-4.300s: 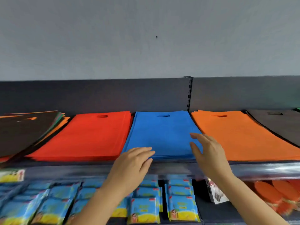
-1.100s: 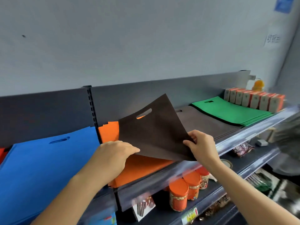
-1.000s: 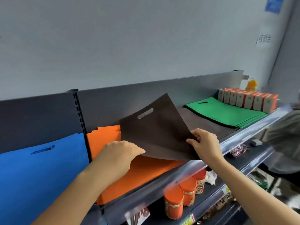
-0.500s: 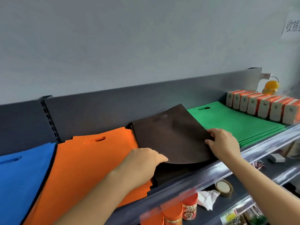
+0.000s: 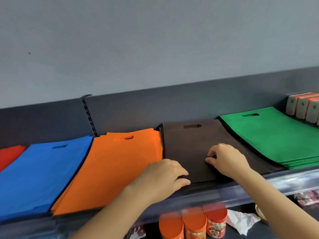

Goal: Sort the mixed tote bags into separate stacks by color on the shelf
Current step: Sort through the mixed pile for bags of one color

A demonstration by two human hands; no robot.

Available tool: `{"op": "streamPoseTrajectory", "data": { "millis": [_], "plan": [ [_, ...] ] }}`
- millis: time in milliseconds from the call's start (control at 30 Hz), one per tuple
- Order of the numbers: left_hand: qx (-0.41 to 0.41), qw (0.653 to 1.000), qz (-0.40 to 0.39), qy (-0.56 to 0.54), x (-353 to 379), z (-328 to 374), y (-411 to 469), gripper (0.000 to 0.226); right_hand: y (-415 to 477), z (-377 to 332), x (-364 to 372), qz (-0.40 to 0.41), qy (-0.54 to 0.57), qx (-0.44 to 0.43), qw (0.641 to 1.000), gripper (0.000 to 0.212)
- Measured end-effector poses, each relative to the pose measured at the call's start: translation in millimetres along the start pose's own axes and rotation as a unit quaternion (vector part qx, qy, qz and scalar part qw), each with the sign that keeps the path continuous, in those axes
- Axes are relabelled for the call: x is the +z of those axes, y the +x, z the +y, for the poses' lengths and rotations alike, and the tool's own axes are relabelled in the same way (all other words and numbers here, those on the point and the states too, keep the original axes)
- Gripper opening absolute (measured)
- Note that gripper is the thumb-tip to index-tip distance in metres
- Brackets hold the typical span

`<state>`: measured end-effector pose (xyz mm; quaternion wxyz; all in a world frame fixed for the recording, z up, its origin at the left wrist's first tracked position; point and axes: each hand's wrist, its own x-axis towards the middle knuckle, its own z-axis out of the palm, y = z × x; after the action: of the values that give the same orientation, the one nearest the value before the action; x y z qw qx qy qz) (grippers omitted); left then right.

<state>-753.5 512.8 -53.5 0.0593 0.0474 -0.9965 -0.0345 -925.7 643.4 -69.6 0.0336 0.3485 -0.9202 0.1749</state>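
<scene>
Nearest, lower level: orange canisters (image 5: 195, 223) and crumpled white paper (image 5: 241, 221), not part of the job. Above them runs the shelf (image 5: 284, 183) front rail, blurred. Left hand (image 5: 165, 176) sits at the near-left corner of the brown stack (image 5: 195, 140), fingers curled on top and thumb along the front edge, so it reads as a narrow pinch on that corner. Right hand (image 5: 226, 161) is on the top brown bag, a little further in, fingers bent with tips down on the fabric; cannot tell whether it pinches the bag or only presses it. The top brown bag lies flat, handle cut-out toward the back, roughly square with the bags beneath. Stacks along the shelf, left to right: red stack (image 5: 10, 154) (only partly in frame), blue stack (image 5: 39, 173), orange stack (image 5: 117, 166), brown, green stack (image 5: 269, 135). Each shows one colour on top; edges of the orange stack are fanned and uneven. Judgement: sorting looks nearly done in this stretch, with squaring of the brown pile in hand and tidying of the orange left. Any unsorted pile lies outside the frame. Furthest: small boxes (image 5: 303, 107) at right, dark back panel (image 5: 138, 111), grey wall.
</scene>
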Motion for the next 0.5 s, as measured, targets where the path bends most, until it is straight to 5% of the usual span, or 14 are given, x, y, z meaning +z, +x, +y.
{"op": "streamPoseTrajectory", "data": {
  "millis": [200,300,500],
  "plan": [
    [-0.060,0.993,0.101,0.020,-31,-47,-88,0.040,-7,-82,12,0.056,0.073,-0.088,0.992,0.029],
    [-0.119,0.984,0.122,0.041,-34,-87,-162,0.057,-21,-159,29,0.055,0.130,-0.165,0.976,0.031],
    [-0.265,0.948,0.147,0.097,-58,-177,-335,0.048,-74,-344,68,0.027,0.190,-0.286,0.939,0.032]
  ]
}}
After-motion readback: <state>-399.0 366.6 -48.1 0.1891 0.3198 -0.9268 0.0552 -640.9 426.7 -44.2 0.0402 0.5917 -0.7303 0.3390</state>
